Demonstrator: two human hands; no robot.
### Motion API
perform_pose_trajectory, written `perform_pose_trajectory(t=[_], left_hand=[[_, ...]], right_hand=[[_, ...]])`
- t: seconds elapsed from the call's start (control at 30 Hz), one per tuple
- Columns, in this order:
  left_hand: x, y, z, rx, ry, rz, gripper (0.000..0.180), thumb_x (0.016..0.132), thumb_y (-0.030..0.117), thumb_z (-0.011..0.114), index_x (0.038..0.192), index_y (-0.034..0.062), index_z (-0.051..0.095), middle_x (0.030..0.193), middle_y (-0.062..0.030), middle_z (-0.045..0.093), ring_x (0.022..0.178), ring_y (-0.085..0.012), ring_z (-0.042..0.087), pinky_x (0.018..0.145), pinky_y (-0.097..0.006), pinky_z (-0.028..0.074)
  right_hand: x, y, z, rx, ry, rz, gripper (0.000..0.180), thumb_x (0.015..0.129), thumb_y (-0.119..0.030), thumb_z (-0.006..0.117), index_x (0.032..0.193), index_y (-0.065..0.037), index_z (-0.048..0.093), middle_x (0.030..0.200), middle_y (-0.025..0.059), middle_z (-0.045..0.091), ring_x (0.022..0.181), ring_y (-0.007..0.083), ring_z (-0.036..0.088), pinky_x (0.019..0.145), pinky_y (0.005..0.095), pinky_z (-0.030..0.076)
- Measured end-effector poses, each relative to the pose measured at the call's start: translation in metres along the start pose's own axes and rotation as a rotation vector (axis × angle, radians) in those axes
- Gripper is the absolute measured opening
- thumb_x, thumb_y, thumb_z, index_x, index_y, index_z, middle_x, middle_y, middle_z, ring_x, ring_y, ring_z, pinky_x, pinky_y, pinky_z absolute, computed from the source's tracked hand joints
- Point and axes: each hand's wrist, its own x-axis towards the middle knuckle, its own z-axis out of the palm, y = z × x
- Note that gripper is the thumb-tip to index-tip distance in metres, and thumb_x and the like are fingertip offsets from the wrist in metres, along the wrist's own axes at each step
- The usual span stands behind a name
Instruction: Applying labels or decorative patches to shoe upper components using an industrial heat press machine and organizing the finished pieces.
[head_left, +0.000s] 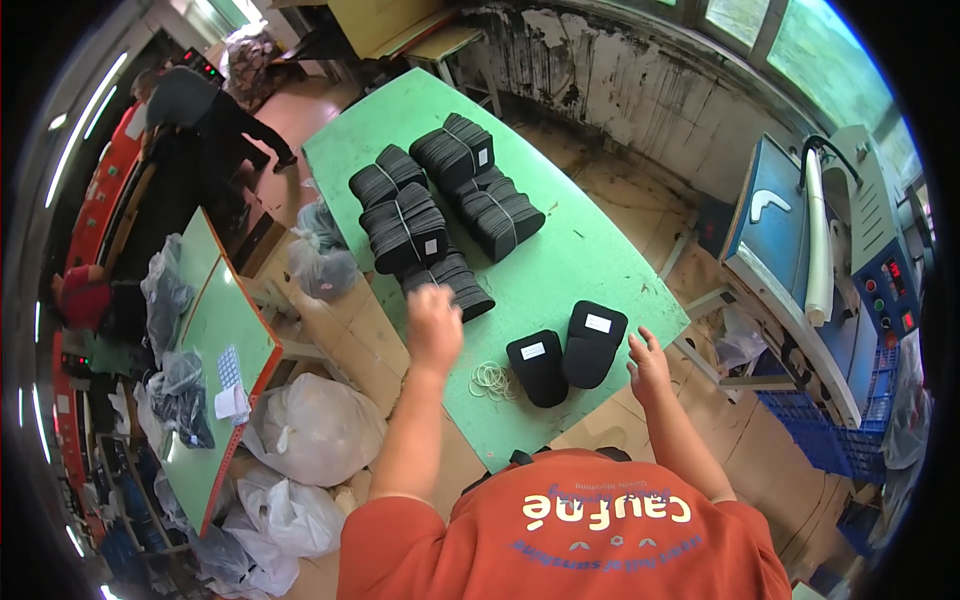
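Several bundles of black padded insoles or pads, tied with pale bands, stand stacked on the green table (590,260). My left hand (435,325) is over the nearest bundle (462,287) of the left row; its fingers are blurred, and whether they touch it is hidden. At the table's near right, my right hand (648,362) is open, fingers apart, just beside a black stack (592,352) with a white label. A second labelled black stack (541,372) lies left of that one. Next to it is a loose heap of pale rubber bands (492,381).
A press-like machine (800,250) with a control panel stands at the right, above a blue crate (830,420). Stuffed plastic bags (315,430) crowd the floor at left, by another green table (225,310). A person (195,105) bends over at the far left.
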Motion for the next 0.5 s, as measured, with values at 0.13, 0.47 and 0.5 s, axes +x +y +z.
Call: perform_pose_trajectory(t=[0.13,0.47,0.5], left_hand=[[0.096,-0.03,-0.043,0.325,0.0,-0.137,0.098,0.051,0.028,0.083,0.134,0.0103,0.032,0.139,-0.0164,0.029,0.13,-0.0332,0.024,0.101,-0.047,0.027],[0.111,-0.023,-0.055,0.236,-0.225,-0.061,0.1,0.051,0.025,0.081,0.135,0.0124,0.029,0.125,-0.0186,0.04,0.122,-0.0338,0.034,0.103,-0.049,0.021],[0.1,-0.008,-0.062,0.149,-0.128,-0.052,0.099,0.052,0.022,0.081,0.135,0.0106,0.029,0.125,-0.0189,0.04,0.119,-0.0337,0.037,0.102,-0.048,0.024]], right_hand=[[-0.017,0.003,-0.014,0.045,0.003,0.005,0.06,0.082,-0.027,0.062,0.131,-0.007,0.034,0.13,0.0153,0.04,0.123,0.0265,0.033,0.101,0.0448,0.023],[-0.064,-0.025,-0.013,-0.229,-0.056,-0.505,0.047,0.076,-0.017,0.065,0.117,-0.005,0.046,0.122,0.0097,0.047,0.119,0.0246,0.038,0.098,0.0377,0.032],[-0.07,-0.035,-0.006,-0.316,-0.104,-0.561,0.048,0.075,-0.018,0.066,0.117,-0.006,0.047,0.122,0.0095,0.047,0.12,0.0251,0.038,0.098,0.0379,0.031]])
